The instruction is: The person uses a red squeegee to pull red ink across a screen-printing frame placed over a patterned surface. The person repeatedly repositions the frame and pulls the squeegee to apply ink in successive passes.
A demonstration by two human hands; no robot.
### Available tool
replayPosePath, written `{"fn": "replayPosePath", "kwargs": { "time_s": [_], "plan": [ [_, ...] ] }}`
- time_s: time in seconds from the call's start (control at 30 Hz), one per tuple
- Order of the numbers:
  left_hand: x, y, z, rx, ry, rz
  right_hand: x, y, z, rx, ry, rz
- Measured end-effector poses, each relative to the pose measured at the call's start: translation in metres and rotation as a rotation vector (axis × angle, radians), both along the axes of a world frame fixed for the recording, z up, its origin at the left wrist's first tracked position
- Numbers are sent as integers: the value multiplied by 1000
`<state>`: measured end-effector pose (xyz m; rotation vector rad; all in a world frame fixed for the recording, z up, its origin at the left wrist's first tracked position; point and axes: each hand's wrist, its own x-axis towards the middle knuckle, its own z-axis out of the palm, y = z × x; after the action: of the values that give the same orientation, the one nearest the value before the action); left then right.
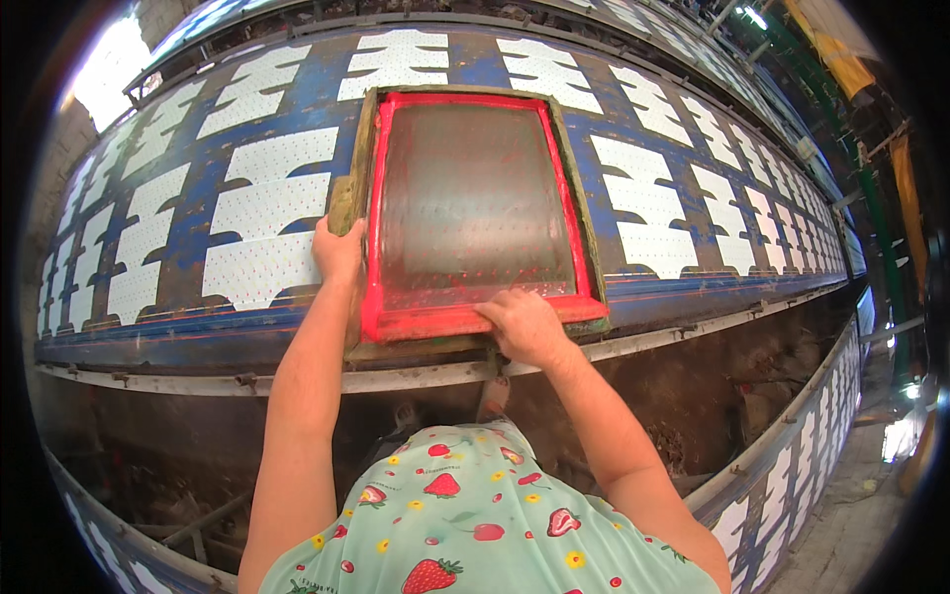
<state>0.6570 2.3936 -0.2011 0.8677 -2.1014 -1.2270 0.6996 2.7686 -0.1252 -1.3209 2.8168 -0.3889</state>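
A screen printing frame [581, 188] with wooden rails lies on the long printing table [475, 59] in front of me. Its dark mesh [470, 198] is bordered by bright red ink or tape. My left hand [338, 249] grips the left rail, thumb on top. At the near end of the frame, my right hand [526, 327] is closed with curled fingers over a red-stained bar [426, 322] that runs across the frame. Whether that bar is a squeegee or part of the frame, I cannot tell; the fingertips are partly hidden.
White cut fabric pieces [267, 213] with small coloured dots lie in rows on the blue-stained table, left and right of the frame. A pale rail [198, 384] edges the table's near side. Another table with white pieces [792, 485] stands behind me at the lower right.
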Motion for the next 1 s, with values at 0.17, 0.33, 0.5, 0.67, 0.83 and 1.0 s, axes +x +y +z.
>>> {"fn": "replayPosePath", "kwargs": {
  "time_s": [0.17,0.33,0.5,0.67,0.83,1.0],
  "plan": [
    [-5,-7,-12,-42,-47,22,12,24,-5,-142,-63,77],
    [-5,-11,-15,-32,-71,25,-23,85,-9,-322,-249,100],
    [-5,-8,-11,53,-36,25,-77,162,-28,-527,-27,-283],
    [-6,-3,-6,78,-39,56,-117,184,-54,-485,-151,-557],
    [-7,1,1,79,-77,101,-128,170,-67,-525,-224,-605],
    [-5,0,2,164,-29,40,-132,162,-63,-542,-191,-620]
  ]
}}
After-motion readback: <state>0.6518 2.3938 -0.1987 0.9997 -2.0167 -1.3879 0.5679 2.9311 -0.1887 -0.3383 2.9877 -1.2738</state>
